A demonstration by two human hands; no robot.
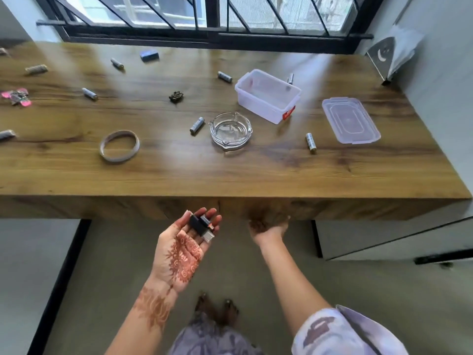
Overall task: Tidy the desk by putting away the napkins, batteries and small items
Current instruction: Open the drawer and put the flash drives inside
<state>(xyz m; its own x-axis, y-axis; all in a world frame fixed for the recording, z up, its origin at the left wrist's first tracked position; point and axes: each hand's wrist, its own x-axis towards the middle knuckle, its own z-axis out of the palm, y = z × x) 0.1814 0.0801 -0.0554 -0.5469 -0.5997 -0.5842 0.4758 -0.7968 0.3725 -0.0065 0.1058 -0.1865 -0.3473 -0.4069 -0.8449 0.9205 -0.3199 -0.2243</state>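
My left hand point(183, 248) lies palm up below the desk's front edge, with small black and silver USB-type pieces point(202, 224) resting on its straight fingers. My right hand point(268, 226) is beside it, just under the desk edge, blurred by motion, with nothing seen in it. Several batteries lie scattered on the wooden desk point(230, 172), one point(197, 125) left of the glass ashtray point(230, 130) and one point(310, 142) to its right. An open clear plastic box point(267, 96) stands behind the ashtray, its lid point(350, 120) lying to the right.
A tan band point(119, 146), a small dark figurine point(176, 96), a blue block point(149, 55) and pink items point(16, 96) lie on the desk. A metal napkin holder point(381, 57) with napkins stands at the far right corner. A barred window runs along the back.
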